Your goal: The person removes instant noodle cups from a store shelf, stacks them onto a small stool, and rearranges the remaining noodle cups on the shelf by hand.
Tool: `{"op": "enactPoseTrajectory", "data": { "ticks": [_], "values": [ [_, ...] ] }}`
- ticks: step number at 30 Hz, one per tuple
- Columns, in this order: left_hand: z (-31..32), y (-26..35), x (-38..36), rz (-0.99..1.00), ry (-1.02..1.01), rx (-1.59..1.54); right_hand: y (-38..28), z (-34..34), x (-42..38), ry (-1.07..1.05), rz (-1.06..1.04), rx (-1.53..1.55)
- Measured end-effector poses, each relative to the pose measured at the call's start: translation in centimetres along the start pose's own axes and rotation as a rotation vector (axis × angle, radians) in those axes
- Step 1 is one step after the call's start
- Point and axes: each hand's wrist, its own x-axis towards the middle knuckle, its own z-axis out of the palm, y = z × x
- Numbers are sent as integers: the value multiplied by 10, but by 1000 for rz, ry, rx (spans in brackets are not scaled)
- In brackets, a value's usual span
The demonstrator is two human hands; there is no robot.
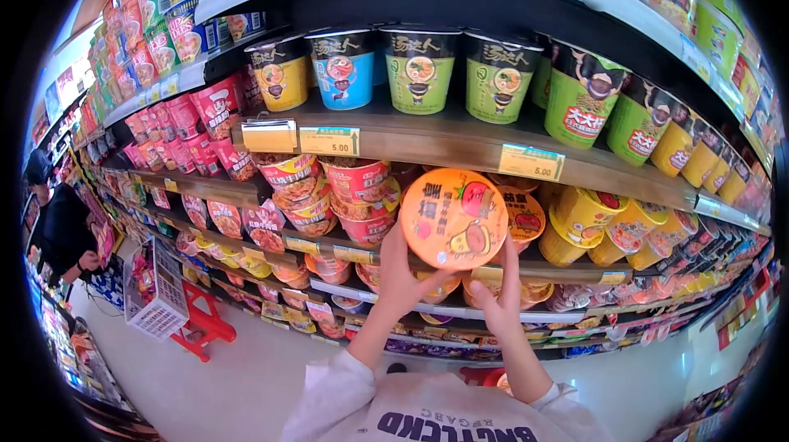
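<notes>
An orange noodle bowl [454,218] is held up in front of the shelves, its round lid with a tomato picture facing the camera. My left hand [398,273] grips its lower left side, and my right hand [500,294] holds its lower right side. Part of the fingers of both hands is hidden by the bowl. Just behind it, to the right, another orange bowl [526,217] sits on the shelf. Stacked red bowls [359,183] stand to the left, and yellow bowls [582,216] to the right.
Noodle cups [420,72] line the shelf above, over price tags [532,163]. At the left, a person in dark clothes [70,224] stands near a white basket [156,290] on a red stool [205,323]. Lower shelves hold more packaged food.
</notes>
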Motion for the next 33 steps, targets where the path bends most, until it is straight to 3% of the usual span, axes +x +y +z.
{"op": "enactPoseTrajectory", "data": {
  "ticks": [6,19,23,25,30,33],
  "values": [
    [1,-13,37,31,-10,88,22,12,31,19,30,-165],
    [20,-36,54,-127,21,-242,45,27,57,51,50,-351],
    [22,-42,38,-151,-44,-124,46,29,56,75,39,-331],
    [31,-51,15,-8,70,-57,46,29,49,81,10,-351],
    [45,-57,-15,-227,-40,-241,48,24,13,146,-15,-328],
    [47,-44,-13,-207,-80,-16,48,18,-5,234,48,-303]
  ]
}}
